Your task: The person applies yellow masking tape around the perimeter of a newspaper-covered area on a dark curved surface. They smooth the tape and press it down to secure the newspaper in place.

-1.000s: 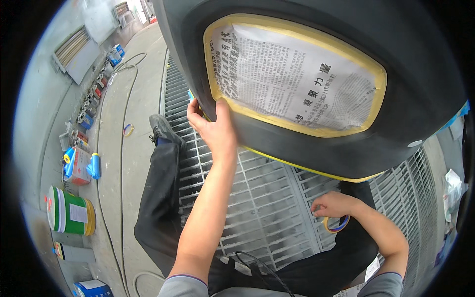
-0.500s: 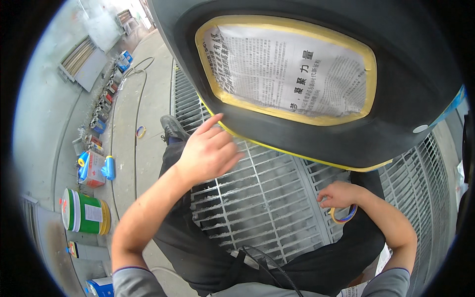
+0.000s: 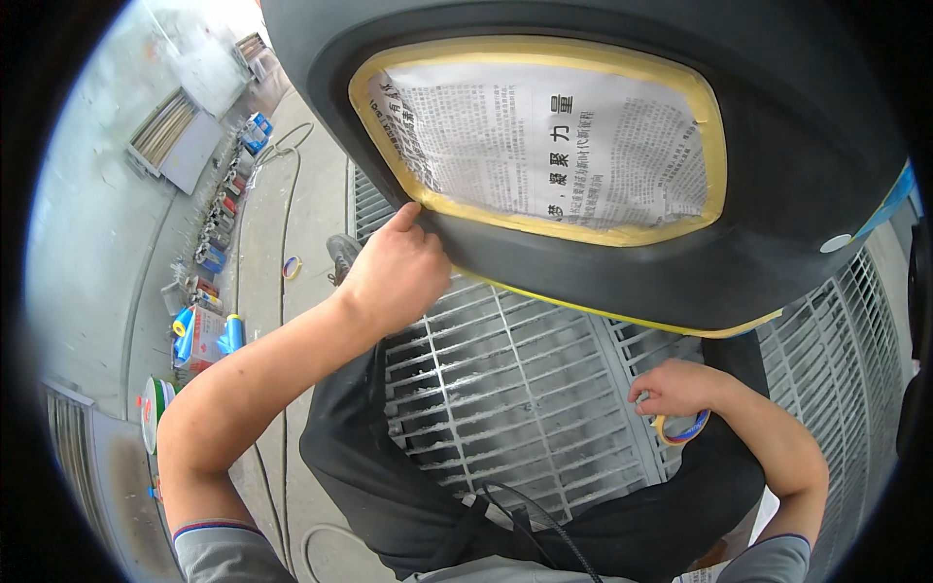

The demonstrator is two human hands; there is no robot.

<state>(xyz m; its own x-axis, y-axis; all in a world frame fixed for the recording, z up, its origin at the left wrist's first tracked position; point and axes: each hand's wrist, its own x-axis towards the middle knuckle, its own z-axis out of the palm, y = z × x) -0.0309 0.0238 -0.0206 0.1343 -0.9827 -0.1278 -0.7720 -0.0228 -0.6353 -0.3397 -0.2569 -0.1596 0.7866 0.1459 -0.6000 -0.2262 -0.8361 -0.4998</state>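
Observation:
In front of me stands a large black curved panel [image 3: 583,267], with an opening covered by newspaper [image 3: 496,136]. Yellow masking tape [image 3: 544,228] frames the newspaper. My left hand [image 3: 400,272] presses one outstretched fingertip against the tape frame's lower left edge; its other fingers are curled and partly hidden, and I see nothing in them. My right hand [image 3: 675,389] is closed above my right thigh. A roll of masking tape [image 3: 680,432] with a blue core hangs from its curled fingers. More yellow tape [image 3: 564,302] runs along the panel's lower edge.
Below the panel lies a metal floor grating [image 3: 525,389], with my knees spread around it. Cans [image 3: 233,185] line the left wall near a carton [image 3: 202,335] and blue film rolls. Another tape roll [image 3: 292,267] and a hose [image 3: 289,214] lie on the concrete.
My left hand has moved up and slightly left, from near the panel's lower edge onto the tape frame. The view has shifted somewhat. My right hand keeps the tape roll.

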